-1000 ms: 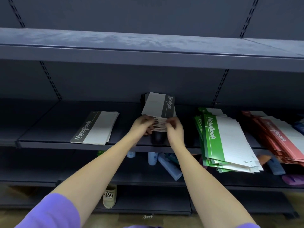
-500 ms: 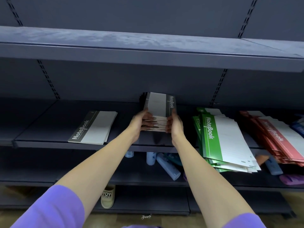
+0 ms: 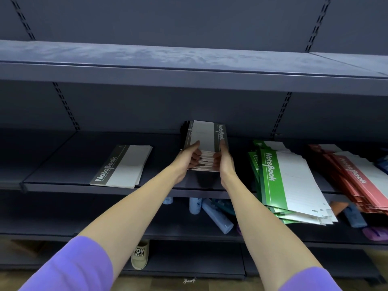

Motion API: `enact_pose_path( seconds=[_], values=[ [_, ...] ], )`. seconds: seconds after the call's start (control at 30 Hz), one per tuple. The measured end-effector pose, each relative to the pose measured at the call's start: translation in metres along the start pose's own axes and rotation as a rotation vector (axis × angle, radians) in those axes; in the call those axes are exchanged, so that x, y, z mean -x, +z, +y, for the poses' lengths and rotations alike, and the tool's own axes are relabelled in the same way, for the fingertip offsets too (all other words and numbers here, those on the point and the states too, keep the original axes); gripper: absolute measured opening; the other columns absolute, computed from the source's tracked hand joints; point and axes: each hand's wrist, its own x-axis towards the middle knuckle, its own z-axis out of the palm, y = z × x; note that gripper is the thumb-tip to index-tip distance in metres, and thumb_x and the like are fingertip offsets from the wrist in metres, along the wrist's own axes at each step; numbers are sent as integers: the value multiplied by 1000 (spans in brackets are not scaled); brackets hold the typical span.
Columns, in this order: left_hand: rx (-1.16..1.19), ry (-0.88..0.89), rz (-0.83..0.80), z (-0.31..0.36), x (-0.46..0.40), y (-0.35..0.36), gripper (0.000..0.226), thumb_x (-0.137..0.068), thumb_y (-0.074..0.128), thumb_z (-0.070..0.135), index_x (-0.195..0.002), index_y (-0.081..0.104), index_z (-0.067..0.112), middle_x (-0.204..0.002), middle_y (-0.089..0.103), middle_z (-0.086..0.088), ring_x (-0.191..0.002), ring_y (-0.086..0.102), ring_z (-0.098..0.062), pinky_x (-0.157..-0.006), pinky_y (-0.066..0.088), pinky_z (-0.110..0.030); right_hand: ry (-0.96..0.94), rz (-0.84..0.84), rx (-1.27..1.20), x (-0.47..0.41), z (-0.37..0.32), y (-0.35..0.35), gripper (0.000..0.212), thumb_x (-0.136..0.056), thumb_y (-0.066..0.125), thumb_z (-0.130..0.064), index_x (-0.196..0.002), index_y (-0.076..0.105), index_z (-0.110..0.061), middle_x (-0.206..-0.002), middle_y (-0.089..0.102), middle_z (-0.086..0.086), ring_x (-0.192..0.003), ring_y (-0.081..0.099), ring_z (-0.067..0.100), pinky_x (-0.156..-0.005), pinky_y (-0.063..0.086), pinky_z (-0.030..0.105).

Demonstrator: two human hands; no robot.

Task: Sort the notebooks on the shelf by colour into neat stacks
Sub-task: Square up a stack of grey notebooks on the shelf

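Observation:
Both my hands hold a bundle of black-and-white notebooks (image 3: 204, 136) tilted up on its edge above the middle shelf (image 3: 63, 162). My left hand (image 3: 189, 158) grips its left side and my right hand (image 3: 223, 159) grips its right side, fingers curled under the fanned lower edges. A flat stack of black notebooks (image 3: 123, 166) lies to the left on the shelf. A loose, fanned pile of green notebooks (image 3: 283, 181) lies to the right, overhanging the shelf edge. Further right is a slanted pile of red notebooks (image 3: 352, 175).
An upper shelf (image 3: 189, 68) juts out above the hands. On the lower shelf lie pale blue bottles (image 3: 216, 215), a purple item (image 3: 375, 233) and other goods. A beige slipper (image 3: 140, 257) sits on the bottom shelf. Something blue (image 3: 383, 164) shows at the far right edge.
The bundle has gone from slanted to more upright and squared. My hands have shifted from pinching its lower end to holding its two sides.

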Motion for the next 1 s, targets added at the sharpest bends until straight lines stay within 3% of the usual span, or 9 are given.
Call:
enact_pose_path(
  seconds=[0.1, 0.2, 0.3, 0.4, 0.53, 0.7, 0.8, 0.9, 1.0],
  values=[
    [-58, 24, 41, 0, 4, 0, 47, -97, 51, 53, -93, 67, 9, -85, 65, -8, -79, 61, -22, -78, 50, -37, -2, 39, 26, 3, 1, -5, 58, -97, 36, -68, -91, 62, -17, -82, 62, 0, -76, 60, 17, -74, 46, 31],
    [-73, 149, 241, 6, 4, -6, 32, -98, 54, 38, -84, 63, 11, -77, 64, -7, -71, 60, -22, -65, 46, -31, -117, 211, 174, 4, 5, -8, 42, -101, 45, -48, -113, 62, -12, -110, 64, 9, -103, 60, 28, -84, 43, 34],
    [-243, 254, 424, 7, -6, -13, 20, -94, 60, 30, -100, 59, 11, -101, 59, -6, -89, 57, -21, -76, 44, -32, -284, 333, 404, 0, 6, -9, 30, -91, 60, -17, -118, 53, -9, -127, 49, 17, -117, 47, 36, -93, 42, 39],
    [-237, 192, 339, -4, -13, -13, 41, -89, 64, 34, -124, 54, 14, -122, 59, -6, -110, 58, -23, -92, 47, -35, -216, 195, 479, -9, 6, -8, 63, -90, 67, -21, -146, 39, -17, -146, 37, 15, -131, 41, 35, -107, 41, 44],
    [-133, 128, 223, -18, -8, -4, 60, -99, 57, 27, -153, 32, 16, -144, 50, -4, -128, 50, -22, -105, 42, -32, -189, 88, 494, -18, 13, -4, 64, -97, 60, -22, -154, 32, -17, -152, 38, 11, -135, 45, 32, -111, 42, 42],
    [-167, 179, 248, -28, -6, -4, 55, -97, 62, 22, -145, 36, 13, -130, 56, -3, -114, 55, -19, -92, 43, -28, -201, 80, 480, -18, 16, -4, 64, -92, 63, -20, -151, 38, -21, -149, 43, 7, -133, 47, 28, -109, 44, 43],
    [-277, 238, 269, -21, -9, -7, 38, -98, 58, 18, -132, 44, 9, -124, 56, -7, -113, 57, -23, -86, 43, -27, -193, 50, 506, -15, 6, -6, 66, -84, 65, -37, -146, 46, -29, -148, 43, 2, -131, 49, 26, -107, 45, 45],
    [-501, 340, 261, -13, -23, -16, 52, -97, 58, 20, -145, 40, 11, -149, 40, -10, -134, 42, -26, -107, 40, -35, -253, 35, 618, -21, -4, -3, 67, -73, 55, -49, -139, 52, -35, -147, 46, 0, -132, 48, 26, -106, 45, 47],
    [-706, 351, 112, -11, -32, -15, 61, -101, 51, 23, -156, 25, 14, -164, 19, -7, -150, 19, -26, -121, 23, -36, -267, -13, 674, -28, -6, 2, 48, -93, 51, -26, -140, 51, -25, -144, 51, 4, -132, 49, 27, -105, 45, 37]
  ],
)
